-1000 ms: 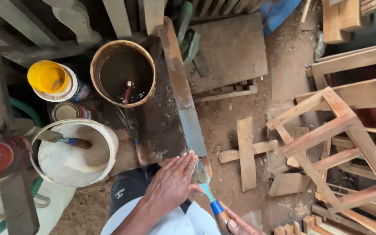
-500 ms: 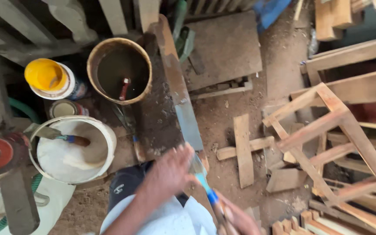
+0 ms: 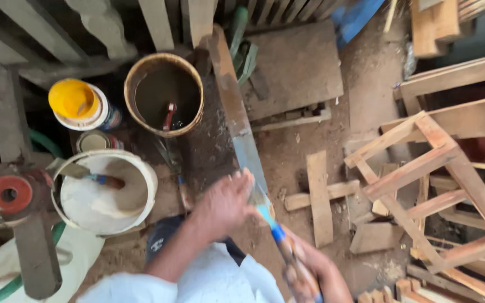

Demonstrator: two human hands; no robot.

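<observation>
A person crouched over a sawdust-strewn workshop floor works at 1 long wooden plank (image 3: 237, 120) that runs from the wall down toward them, its lower stretch coated pale grey. The left hand (image 3: 225, 203) lies flat on the plank's near end, fingers spread and closed on nothing. The right hand (image 3: 304, 275), blurred, is wrapped around the wooden handle of 1 putty knife (image 3: 270, 221) with a blue collar, whose blade meets the plank just beside the left hand's fingertips.

3 round containers stand to the left of the plank: 1 brown bucket (image 3: 164, 92) of dark liquid with a red-handled tool standing in it, 1 white bucket (image 3: 105, 191) of pale filler with a second scraper (image 3: 88, 175) resting in it, and 1 tin with a yellow lid (image 3: 77, 104). 1 small open can (image 3: 94, 140) sits between the tin and the white bucket. 1 red disc (image 3: 8, 193) on a grey post lies at far left.

To the right, 1 bare wooden stool frame (image 3: 422, 185) lies tilted on its side, with 2 crossed offcuts (image 3: 318, 193) between it and the plank.
</observation>
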